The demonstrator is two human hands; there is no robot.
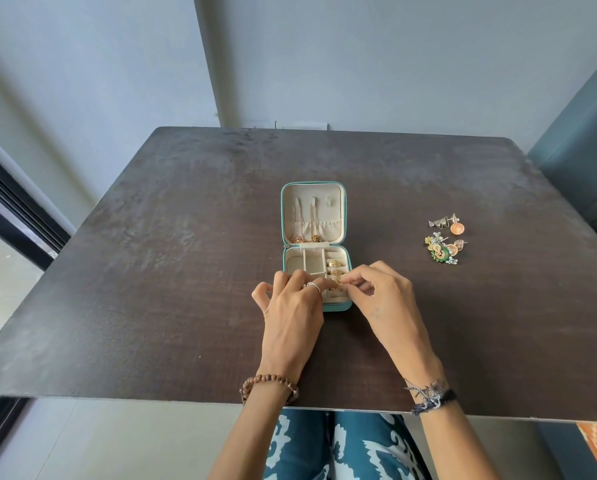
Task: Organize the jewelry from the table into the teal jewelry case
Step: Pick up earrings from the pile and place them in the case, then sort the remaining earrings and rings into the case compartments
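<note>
The teal jewelry case (284, 216) lies open at the table's middle, its cream lid flat behind the base. Two gold necklaces (305, 223) hang from the lid's hooks into its pocket. Several gold rings (334, 264) sit in the ring rolls on the base's right side. Both hands meet over the near half of the base. My left hand (292, 306) and my right hand (382, 296) pinch a small gold ring (335, 280) between their fingertips, just above the ring rolls. A cluster of colourful earrings (444, 241) lies on the table to the right.
The dark wooden table (186, 271) ends close to my body; my patterned trousers show below its edge. A teal upholstered seat (581, 168) stands at the right. A grey wall lies behind the table, and a dark window frame is at the left.
</note>
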